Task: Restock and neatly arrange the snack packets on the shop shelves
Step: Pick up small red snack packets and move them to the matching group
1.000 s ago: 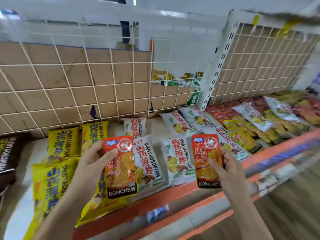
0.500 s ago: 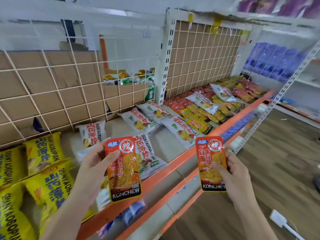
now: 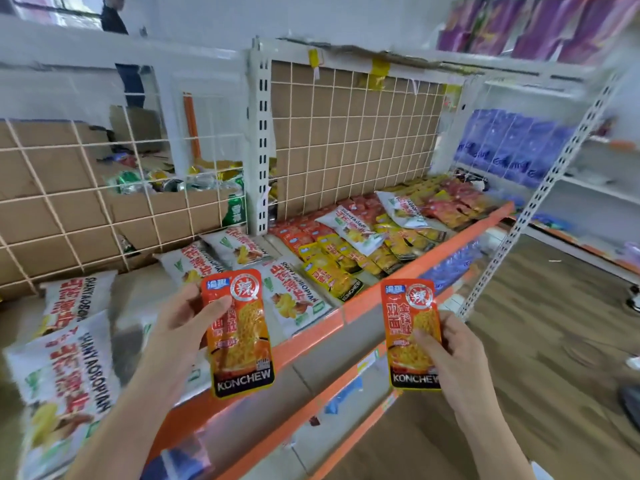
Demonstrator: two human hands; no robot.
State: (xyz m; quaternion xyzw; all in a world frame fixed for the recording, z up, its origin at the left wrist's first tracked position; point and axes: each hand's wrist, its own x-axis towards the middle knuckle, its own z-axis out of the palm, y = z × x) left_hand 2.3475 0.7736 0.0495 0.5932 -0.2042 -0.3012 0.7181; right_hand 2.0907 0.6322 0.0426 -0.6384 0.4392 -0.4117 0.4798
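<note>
My left hand (image 3: 180, 327) grips an orange KONCHEW snack packet (image 3: 239, 337) upright by its left edge, over the shelf's orange front rail (image 3: 408, 271). My right hand (image 3: 450, 355) holds a second orange KONCHEW packet (image 3: 410, 327) from its right side, out in front of the rail over the aisle. On the shelf lie white SHANYAOBOPIAN bags (image 3: 294, 296), and further right rows of small yellow packets (image 3: 332, 275) and red-orange packets (image 3: 298, 233).
A white wire grid (image 3: 346, 133) backed with cardboard closes the shelf's rear. A white upright post (image 3: 259, 140) splits the two bays. Lower orange shelves (image 3: 311, 403) sit below. Wooden floor (image 3: 540, 341) lies to the right, with another shelf unit (image 3: 571, 188) holding blue packs.
The view has swung to the right along the shelf; the yellow bags at left have left the frame and the red and yellow packet rows are nearer. Both hands still hold their packets.
</note>
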